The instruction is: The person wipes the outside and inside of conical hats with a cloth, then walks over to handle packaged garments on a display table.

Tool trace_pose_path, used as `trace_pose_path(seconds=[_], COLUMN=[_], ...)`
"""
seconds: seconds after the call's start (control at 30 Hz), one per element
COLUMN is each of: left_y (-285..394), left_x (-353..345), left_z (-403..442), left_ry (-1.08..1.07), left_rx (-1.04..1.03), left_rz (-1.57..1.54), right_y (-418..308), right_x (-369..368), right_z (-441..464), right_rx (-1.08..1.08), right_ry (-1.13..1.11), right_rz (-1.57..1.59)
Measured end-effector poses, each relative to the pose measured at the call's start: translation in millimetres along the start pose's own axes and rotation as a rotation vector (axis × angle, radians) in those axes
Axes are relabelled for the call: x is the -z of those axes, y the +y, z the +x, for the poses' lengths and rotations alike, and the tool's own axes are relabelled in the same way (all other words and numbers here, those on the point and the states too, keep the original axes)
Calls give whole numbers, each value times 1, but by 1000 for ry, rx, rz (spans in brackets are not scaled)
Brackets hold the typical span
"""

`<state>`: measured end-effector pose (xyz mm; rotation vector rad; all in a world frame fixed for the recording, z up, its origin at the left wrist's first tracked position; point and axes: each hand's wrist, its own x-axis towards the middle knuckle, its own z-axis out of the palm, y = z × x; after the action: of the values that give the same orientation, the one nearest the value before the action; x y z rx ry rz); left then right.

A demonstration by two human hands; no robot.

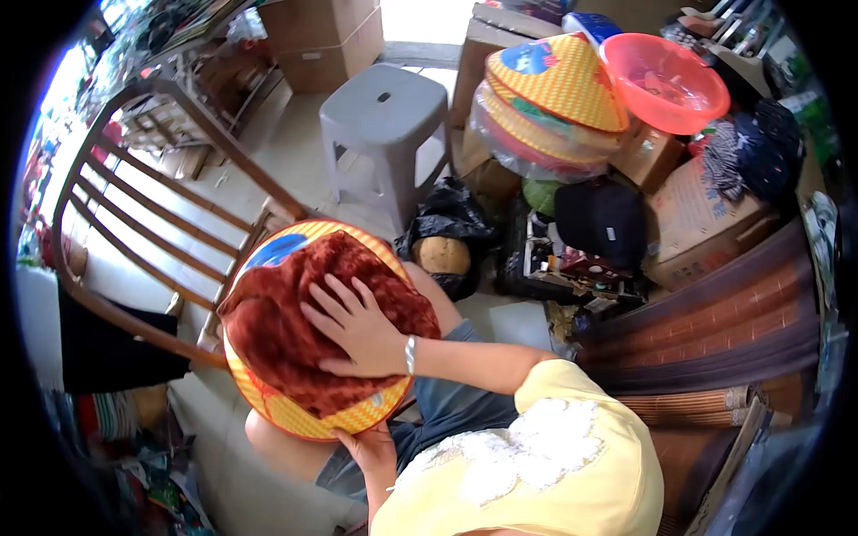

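Observation:
A yellow patterned conical hat (308,423) with a red edge and a blue patch rests over my knees, against a wooden chair's seat. Over its middle lies a dark red plush cloth (277,326), bunched with soft folds. My right hand (357,330), with a silver bracelet at the wrist, presses flat on the cloth, fingers spread. At the hat's near rim, my left hand (366,447) grips the edge; its fingers are partly hidden underneath.
The wooden slatted chair (170,214) stands at left, a grey plastic stool (384,112) beyond. Stacked conical hats (554,98), a pink basin (666,85) and cardboard boxes (702,223) crowd the right. A black bag (451,219) and a dark cap (601,221) are nearer.

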<state>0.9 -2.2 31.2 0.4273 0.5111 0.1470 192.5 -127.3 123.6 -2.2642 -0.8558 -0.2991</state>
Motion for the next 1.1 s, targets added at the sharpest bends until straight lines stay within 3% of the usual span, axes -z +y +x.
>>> trace_pose_path(seconds=[0.07, 0.13, 0.3, 0.4, 0.53, 0.6, 0.63, 0.7, 0.73, 0.8, 0.83, 0.9, 1.0, 1.1], left_y=[6, 16, 61, 77, 77, 83, 97, 140, 166, 251, 300, 397, 502, 520], left_x=[8, 12, 8, 25, 33, 35, 46, 53, 60, 79, 111, 74, 55, 23], left_z=[-4, -5, -22, -22, -18, -19, -20, -34, -48, -76, -95, -158, -251, -274], left_ry=[-78, 45, 180, 202, 202, 224, 202, 267, 308, 621, 645, 959, 1218, 1162], left_rx=[11, 16, 5, -39, -36, -56, -40, -201, -273, -477, -699, -928, -1174, -1301], left_rz=[128, 71, 153, 190, 166, 302, 302, 373, 471, 853, 862, 859, 754, 746], right_y=[-20, -24, -18, 32, 135, 209, 192, 185, 182, 180, 180, 174, 158, 130], right_x=[-4, -11, -4, -33, -73, -115, -90, -80, -72, -62, -61, -58, -52, -47], right_z=[-15, -1, 80, 109, 91, 66, 65, 58, 54, 48, 46, 44, 48, 59], right_rx=[163, 247, 232, 96, -11, -181, -169, -557, -609, -492, -427, -349, -263, -110], right_ry=[-94, -153, -69, -211, -165, -195, -239, -288, -276, -250, -243, -233, -240, -266], right_rz=[-30, -47, 152, 479, 366, 645, 457, 1411, 1458, 1145, 1000, 841, 747, 647])
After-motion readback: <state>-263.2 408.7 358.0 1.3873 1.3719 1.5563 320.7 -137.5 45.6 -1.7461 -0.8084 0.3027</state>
